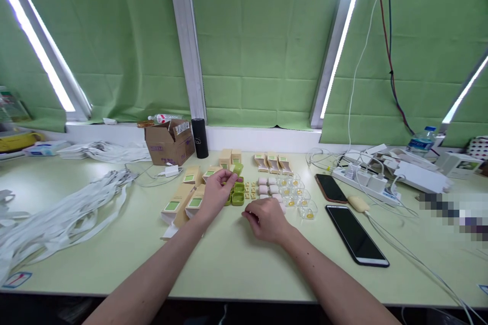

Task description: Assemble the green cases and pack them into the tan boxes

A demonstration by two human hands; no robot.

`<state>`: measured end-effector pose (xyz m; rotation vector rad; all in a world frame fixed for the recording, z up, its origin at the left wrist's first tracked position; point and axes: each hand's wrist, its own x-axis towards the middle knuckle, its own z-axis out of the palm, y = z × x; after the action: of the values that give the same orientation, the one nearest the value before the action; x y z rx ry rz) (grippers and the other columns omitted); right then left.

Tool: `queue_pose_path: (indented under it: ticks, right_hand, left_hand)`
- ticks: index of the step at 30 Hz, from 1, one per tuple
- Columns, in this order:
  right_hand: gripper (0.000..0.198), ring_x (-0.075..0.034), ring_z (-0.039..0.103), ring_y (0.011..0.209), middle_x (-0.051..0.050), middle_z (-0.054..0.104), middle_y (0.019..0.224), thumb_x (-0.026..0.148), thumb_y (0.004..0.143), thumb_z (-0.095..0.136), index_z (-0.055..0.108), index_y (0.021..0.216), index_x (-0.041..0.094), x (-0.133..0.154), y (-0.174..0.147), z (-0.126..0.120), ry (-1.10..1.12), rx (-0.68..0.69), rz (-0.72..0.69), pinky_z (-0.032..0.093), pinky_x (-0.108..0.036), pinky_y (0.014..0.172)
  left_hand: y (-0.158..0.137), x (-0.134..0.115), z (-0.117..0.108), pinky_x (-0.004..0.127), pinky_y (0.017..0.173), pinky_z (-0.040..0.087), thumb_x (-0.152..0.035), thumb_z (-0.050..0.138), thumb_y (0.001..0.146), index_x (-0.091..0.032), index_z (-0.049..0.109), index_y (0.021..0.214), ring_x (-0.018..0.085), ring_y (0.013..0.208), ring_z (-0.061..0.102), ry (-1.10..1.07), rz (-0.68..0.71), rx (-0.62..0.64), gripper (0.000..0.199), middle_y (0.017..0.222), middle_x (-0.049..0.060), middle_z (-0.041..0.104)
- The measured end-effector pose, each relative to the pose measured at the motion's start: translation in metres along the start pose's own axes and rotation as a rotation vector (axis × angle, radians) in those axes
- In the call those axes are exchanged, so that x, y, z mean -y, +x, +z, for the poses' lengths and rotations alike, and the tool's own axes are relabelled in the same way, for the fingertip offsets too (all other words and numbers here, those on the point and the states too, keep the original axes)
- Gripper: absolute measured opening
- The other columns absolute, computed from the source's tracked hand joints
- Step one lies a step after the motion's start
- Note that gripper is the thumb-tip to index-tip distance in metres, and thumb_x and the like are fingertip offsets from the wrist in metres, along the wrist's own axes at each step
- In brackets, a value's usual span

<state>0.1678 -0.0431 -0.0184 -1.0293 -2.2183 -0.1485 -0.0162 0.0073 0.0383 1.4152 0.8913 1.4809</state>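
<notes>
My left hand (pixel 218 194) is closed in a pinch at the back of a cluster of small green cases (pixel 238 198). Its fingertips meet a small green case (pixel 238 168), partly hidden by them. My right hand (pixel 267 218) hovers low over the table with thumb and fingers pressed together; whatever they may hold is too small to make out. Between the hands lie tiny yellowish pieces (pixel 247 190) in rows. Beyond my right hand are pale pink rounded pieces (pixel 263 189) and clear plastic cups (pixel 307 209) with yellow inside, some partly covered by the hand.
Beige cartons (pixel 178 201) stand left of my left hand; open cartons (pixel 273 162) lie behind. Two phones, one black (pixel 357 235) and one brownish (pixel 331 188), lie right, near a cabled power strip (pixel 366 185). White straps (pixel 87 208), a cardboard box (pixel 169 143) and a black cylinder (pixel 200 138) are left.
</notes>
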Motion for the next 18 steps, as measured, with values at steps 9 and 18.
queue_pose_path:
  ticks: [9,18]
  right_hand:
    - [0.03,-0.012,0.056,0.056,-0.001,0.068,0.063,0.021,0.099,0.057,0.062,0.07,0.02,-0.018,0.004,-0.001,-0.125,-0.255,0.163,0.024,-0.028,0.058]
    - [0.026,-0.012,0.058,0.056,0.0,0.07,0.064,0.022,0.097,0.06,0.066,0.072,0.02,-0.019,0.003,0.003,-0.148,-0.252,0.222,0.024,-0.029,0.058]
  left_hand:
    - [-0.029,-0.003,-0.026,0.033,0.071,0.038,-0.034,0.078,0.086,-0.026,0.07,0.067,0.024,0.069,0.054,0.745,0.353,0.229,0.022,0.066,0.007,0.063]
    - [-0.053,0.024,-0.029,0.036,0.069,0.035,-0.03,0.081,0.082,-0.024,0.058,0.053,0.025,0.056,0.052,0.787,0.233,0.321,0.038,0.052,0.005,0.052]
